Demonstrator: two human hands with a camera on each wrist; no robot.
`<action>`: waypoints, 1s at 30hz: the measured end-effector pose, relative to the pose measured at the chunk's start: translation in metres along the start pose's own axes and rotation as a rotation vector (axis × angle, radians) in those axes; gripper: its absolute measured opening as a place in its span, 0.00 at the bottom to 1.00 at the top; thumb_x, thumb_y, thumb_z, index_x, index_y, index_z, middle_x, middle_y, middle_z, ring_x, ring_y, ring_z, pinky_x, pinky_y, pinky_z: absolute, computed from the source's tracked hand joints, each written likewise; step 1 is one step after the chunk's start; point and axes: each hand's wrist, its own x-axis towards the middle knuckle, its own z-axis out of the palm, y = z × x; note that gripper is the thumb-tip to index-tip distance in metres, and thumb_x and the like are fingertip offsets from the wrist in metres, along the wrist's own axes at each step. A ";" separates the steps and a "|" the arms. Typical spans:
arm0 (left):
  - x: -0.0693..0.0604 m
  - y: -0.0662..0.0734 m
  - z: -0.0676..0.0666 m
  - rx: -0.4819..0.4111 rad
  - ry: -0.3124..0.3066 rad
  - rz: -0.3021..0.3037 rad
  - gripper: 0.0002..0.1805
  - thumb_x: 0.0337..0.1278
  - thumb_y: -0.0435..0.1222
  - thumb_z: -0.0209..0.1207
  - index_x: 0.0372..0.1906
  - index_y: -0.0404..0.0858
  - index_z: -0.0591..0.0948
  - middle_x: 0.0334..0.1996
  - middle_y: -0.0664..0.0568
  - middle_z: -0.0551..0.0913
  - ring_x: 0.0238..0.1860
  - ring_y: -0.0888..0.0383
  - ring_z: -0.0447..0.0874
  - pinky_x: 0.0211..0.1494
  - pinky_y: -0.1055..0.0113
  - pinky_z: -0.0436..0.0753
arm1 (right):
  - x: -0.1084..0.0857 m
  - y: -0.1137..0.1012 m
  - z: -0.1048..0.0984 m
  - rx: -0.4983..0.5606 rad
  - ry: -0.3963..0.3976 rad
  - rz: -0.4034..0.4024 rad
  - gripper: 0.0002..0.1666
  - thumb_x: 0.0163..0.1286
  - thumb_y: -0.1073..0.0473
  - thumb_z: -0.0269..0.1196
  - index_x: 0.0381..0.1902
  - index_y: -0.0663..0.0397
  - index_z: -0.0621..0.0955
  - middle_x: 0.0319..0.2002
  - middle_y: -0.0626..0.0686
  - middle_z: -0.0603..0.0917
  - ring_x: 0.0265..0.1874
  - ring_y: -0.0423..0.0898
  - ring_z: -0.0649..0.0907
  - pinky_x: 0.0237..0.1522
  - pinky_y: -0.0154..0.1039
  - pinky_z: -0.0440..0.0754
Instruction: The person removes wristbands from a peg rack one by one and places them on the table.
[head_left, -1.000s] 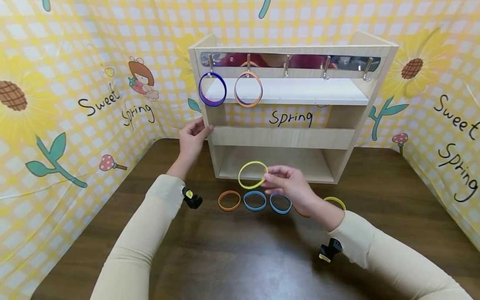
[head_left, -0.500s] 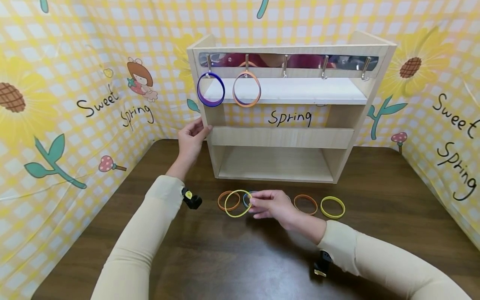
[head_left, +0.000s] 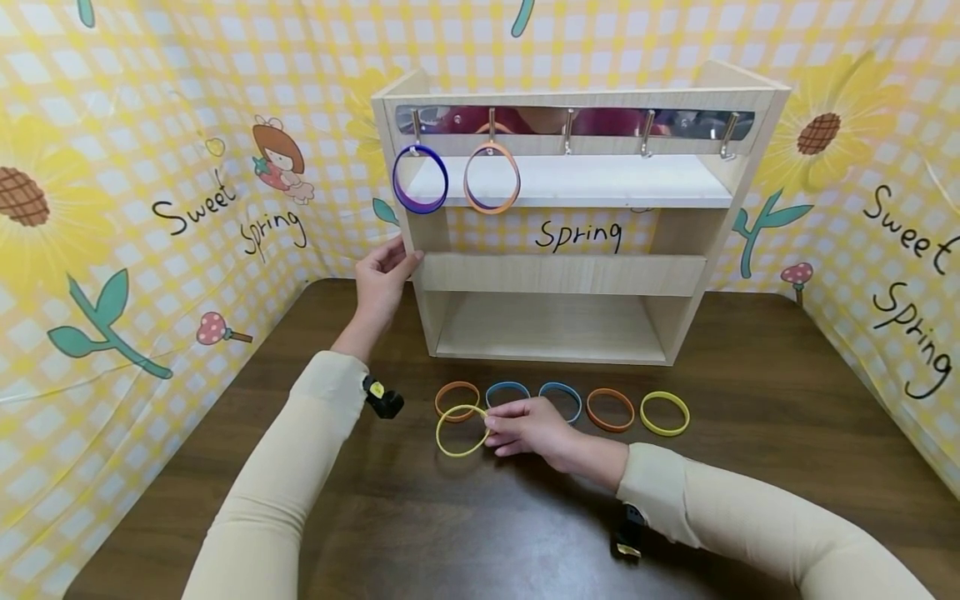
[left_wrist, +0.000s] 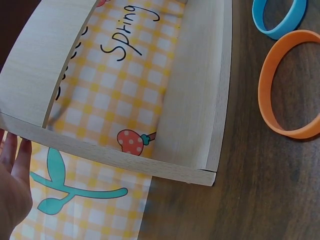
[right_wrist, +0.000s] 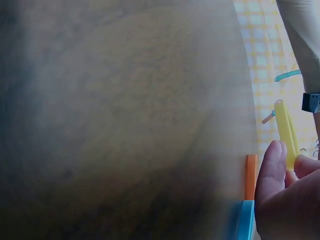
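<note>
In the head view, my right hand (head_left: 528,429) pinches a thin yellow wristband (head_left: 438,439) above the table, overlapping an orange wristband (head_left: 456,384) behind it. The right wrist view shows the yellow wristband (right_wrist: 285,132) nearly edge-on between fingers and thumb. My left hand (head_left: 380,279) grips the left side panel of a pale wooden shelf (head_left: 562,275), thumb at its front edge; some of its fingers are hidden behind the panel. On the shelf's hook rail (head_left: 607,122), a dark blue wristband (head_left: 423,208) hangs from the leftmost hook and an orange wristband (head_left: 491,211) from the second.
Along the table before the shelf, two blue wristbands (head_left: 558,386), another orange wristband (head_left: 611,427) and a thicker yellow wristband (head_left: 665,432) lie in a row with the first orange one. Yellow checked cloth (head_left: 210,100) surrounds the wooden table (head_left: 420,517).
My right hand has carried the yellow wristband down and to the left, from in front of the shelf's base to the near side of the row. My left hand has stayed on the panel.
</note>
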 end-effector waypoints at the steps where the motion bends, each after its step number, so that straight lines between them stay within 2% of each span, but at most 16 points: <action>1: 0.000 0.000 0.000 -0.001 -0.002 0.000 0.21 0.56 0.28 0.65 0.56 0.25 0.79 0.41 0.49 0.85 0.42 0.61 0.82 0.43 0.72 0.81 | 0.001 0.001 0.000 -0.003 -0.002 0.006 0.21 0.69 0.67 0.62 0.55 0.78 0.76 0.41 0.67 0.85 0.30 0.45 0.86 0.36 0.40 0.85; 6: 0.005 -0.008 -0.001 -0.015 -0.004 0.009 0.22 0.55 0.28 0.66 0.56 0.25 0.79 0.48 0.37 0.83 0.42 0.61 0.83 0.42 0.72 0.81 | 0.005 0.006 0.000 -0.050 -0.016 0.016 0.19 0.69 0.67 0.61 0.53 0.78 0.77 0.39 0.66 0.85 0.31 0.46 0.87 0.36 0.40 0.85; 8: 0.008 -0.014 -0.002 -0.022 0.005 0.008 0.22 0.55 0.28 0.67 0.55 0.26 0.80 0.47 0.38 0.84 0.43 0.61 0.83 0.43 0.72 0.81 | 0.007 0.008 0.000 -0.071 -0.019 0.019 0.18 0.69 0.67 0.62 0.52 0.77 0.78 0.37 0.64 0.86 0.32 0.46 0.87 0.36 0.40 0.85; 13: 0.014 -0.026 -0.002 -0.019 0.023 0.010 0.20 0.53 0.31 0.69 0.53 0.32 0.83 0.42 0.50 0.86 0.43 0.60 0.83 0.42 0.72 0.81 | 0.009 0.012 -0.001 -0.092 -0.029 0.030 0.16 0.68 0.68 0.62 0.50 0.76 0.79 0.34 0.59 0.86 0.31 0.47 0.87 0.34 0.40 0.85; 18: 0.014 -0.028 -0.002 -0.008 0.029 0.016 0.20 0.53 0.32 0.69 0.53 0.33 0.83 0.42 0.49 0.86 0.44 0.58 0.83 0.42 0.72 0.81 | 0.009 0.013 0.000 -0.117 -0.054 0.030 0.15 0.68 0.69 0.62 0.50 0.76 0.80 0.35 0.60 0.86 0.30 0.46 0.86 0.33 0.40 0.85; 22: 0.013 -0.026 -0.003 -0.013 0.027 0.008 0.21 0.54 0.32 0.69 0.54 0.33 0.83 0.43 0.49 0.85 0.44 0.58 0.83 0.43 0.72 0.81 | 0.010 0.012 0.001 -0.140 -0.063 0.028 0.15 0.68 0.69 0.62 0.49 0.76 0.80 0.35 0.62 0.86 0.30 0.46 0.86 0.32 0.40 0.85; 29: 0.000 -0.001 -0.001 -0.006 0.001 0.004 0.22 0.56 0.27 0.65 0.56 0.26 0.79 0.41 0.51 0.84 0.42 0.61 0.82 0.44 0.71 0.81 | 0.009 0.008 0.006 -0.192 -0.040 0.015 0.14 0.65 0.70 0.64 0.46 0.75 0.81 0.32 0.60 0.86 0.28 0.47 0.86 0.31 0.42 0.86; 30: 0.000 -0.001 0.000 -0.006 0.000 0.009 0.22 0.56 0.27 0.65 0.56 0.26 0.79 0.40 0.52 0.84 0.42 0.61 0.82 0.44 0.72 0.81 | 0.008 0.008 0.007 -0.201 -0.036 0.014 0.14 0.64 0.70 0.64 0.46 0.75 0.81 0.31 0.60 0.86 0.27 0.47 0.86 0.31 0.42 0.86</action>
